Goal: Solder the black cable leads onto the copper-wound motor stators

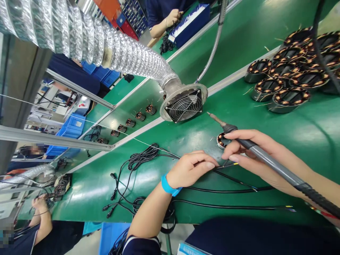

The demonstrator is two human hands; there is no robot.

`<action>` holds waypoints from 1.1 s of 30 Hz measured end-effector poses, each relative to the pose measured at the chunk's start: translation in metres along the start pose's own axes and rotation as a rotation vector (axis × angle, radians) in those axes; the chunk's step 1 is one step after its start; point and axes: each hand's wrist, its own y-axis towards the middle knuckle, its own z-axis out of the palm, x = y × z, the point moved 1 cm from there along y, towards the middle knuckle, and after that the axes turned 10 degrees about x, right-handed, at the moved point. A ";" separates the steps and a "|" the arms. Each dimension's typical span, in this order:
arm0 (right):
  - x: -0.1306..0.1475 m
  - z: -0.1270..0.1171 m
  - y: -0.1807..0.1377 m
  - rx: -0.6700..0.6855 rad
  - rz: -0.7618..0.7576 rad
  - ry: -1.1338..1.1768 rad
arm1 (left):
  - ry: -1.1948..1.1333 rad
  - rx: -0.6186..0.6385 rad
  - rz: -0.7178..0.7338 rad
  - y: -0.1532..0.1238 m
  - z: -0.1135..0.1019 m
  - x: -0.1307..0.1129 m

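My right hand [255, 152] is closed around a soldering iron [268, 161], whose tip points left and up toward a fan guard. Its fingertips are close to the yellow-tipped end of a black cable [225, 165]. My left hand [190, 168], with a blue wristband, pinches that cable between thumb and fingers. A small wound stator [221, 141] lies on the table behind the right fingers, partly hidden by them. More black cables [225, 191] with stripped, coloured wire ends run along the table below my hands.
A fume extractor fan [184, 106] on a silver flexible duct [138, 56] hangs before me. Several stators [289, 99] are piled at the right; several smaller ones [130, 123] line the divider's far side. Coiled cables [143, 156] lie left on the green table [92, 187]. Co-workers sit nearby.
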 end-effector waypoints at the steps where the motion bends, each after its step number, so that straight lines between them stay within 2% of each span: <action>1: 0.000 0.001 0.000 -0.007 -0.018 -0.042 | 0.041 -0.020 0.042 0.002 0.002 -0.001; 3: -0.003 0.004 -0.001 -0.020 -0.061 -0.088 | 0.089 -0.055 0.066 0.006 0.005 -0.002; 6: -0.006 0.009 -0.002 -0.068 -0.134 -0.149 | 0.116 -0.060 0.009 0.009 0.009 -0.001; 14: -0.009 0.010 -0.001 -0.081 -0.239 -0.256 | 0.250 0.014 0.017 0.009 0.009 0.001; 18: -0.003 0.008 0.000 -0.055 -0.257 -0.259 | 0.264 0.092 -0.029 0.013 0.008 -0.001; 20: 0.001 0.008 0.001 -0.066 -0.254 -0.289 | 0.188 0.043 -0.071 0.016 0.009 -0.001; 23: 0.004 0.010 0.002 -0.125 -0.208 -0.286 | -0.026 -0.115 -0.074 0.019 0.012 0.002; 27: -0.003 0.008 0.003 -0.157 -0.099 -0.265 | -0.450 -0.092 -0.085 0.025 0.020 0.007; 29: -0.007 0.003 0.003 -0.158 -0.106 -0.338 | -0.503 -0.158 -0.117 0.029 0.021 0.009; 33: -0.001 -0.012 0.001 -0.150 -0.135 -0.603 | -0.458 -0.381 -0.224 0.038 0.014 0.010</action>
